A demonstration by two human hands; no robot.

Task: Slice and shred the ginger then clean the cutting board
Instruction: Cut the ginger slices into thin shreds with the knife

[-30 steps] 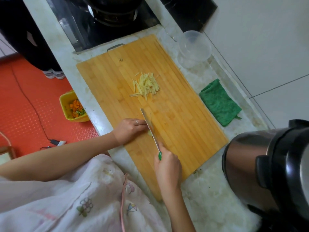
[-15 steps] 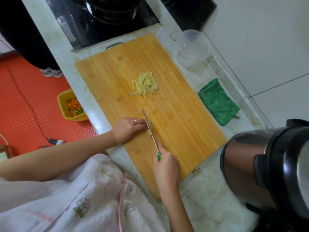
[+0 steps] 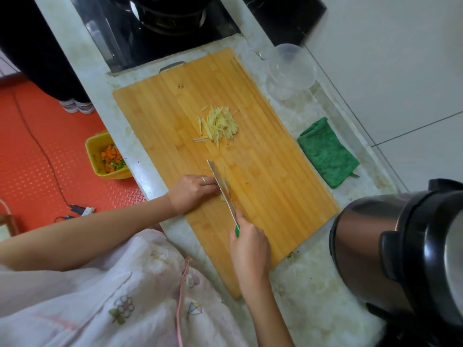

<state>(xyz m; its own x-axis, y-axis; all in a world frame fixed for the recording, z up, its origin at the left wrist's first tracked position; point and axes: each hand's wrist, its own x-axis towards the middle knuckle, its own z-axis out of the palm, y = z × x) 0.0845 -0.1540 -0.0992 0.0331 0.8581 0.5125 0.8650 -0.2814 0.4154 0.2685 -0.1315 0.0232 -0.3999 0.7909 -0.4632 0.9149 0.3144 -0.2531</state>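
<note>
A long bamboo cutting board (image 3: pixel 263 171) lies on the pale stone counter. A small heap of shredded ginger (image 3: pixel 219 125) sits near the board's middle. My right hand (image 3: pixel 249 249) grips the green handle of a knife (image 3: pixel 224 189), whose blade rests edge-down on the board. My left hand (image 3: pixel 193 192), a ring on one finger, has its curled fingers pressed on a small piece of ginger (image 3: pixel 223 197) right against the blade. Most of that piece is hidden by the fingers and the knife.
A folded green cloth (image 3: pixel 327 152) lies right of the board. A clear plastic bowl (image 3: pixel 290 68) stands at the far right corner, before a black stove (image 3: pixel 162 28). A steel kettle (image 3: pixel 390 251) crowds the near right. A yellow bin (image 3: pixel 105 156) with scraps sits on the red floor.
Hands and knife stay in almost the same place on the board; the blade has shifted only slightly against the ginger piece. The shredded heap has not changed.
</note>
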